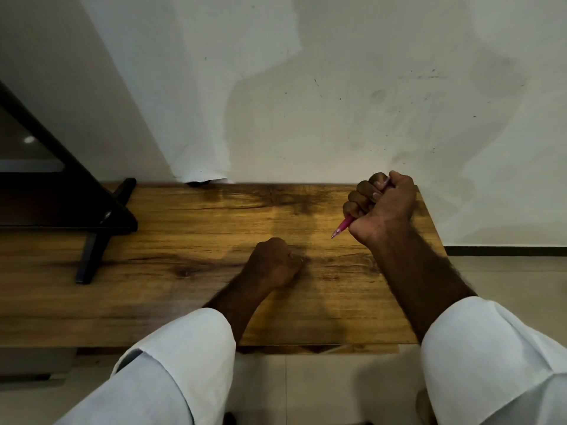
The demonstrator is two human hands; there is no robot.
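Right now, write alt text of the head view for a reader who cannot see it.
A right hand grips a pink plastic pen in its fist, tip pointing at a brown wooden table. The left hand rests curled on the wood. Both sleeves are white.

A wooden table (pixel 171 302) with dark grain streaks fills the middle of the view. On its left part stands a black stand (pixel 92 237), its crossed feet flat on the wood, and this carries a dark glossy panel (pixel 33 154) that leans over the table's left end. Behind the table's far edge rises a white wall (pixel 337 87), scuffed and speckled, with a torn patch (pixel 204 177) touching that edge. Right of the table, a dark skirting (pixel 503 250) runs above a pale floor (pixel 506 280), which also shows below the table's near edge.
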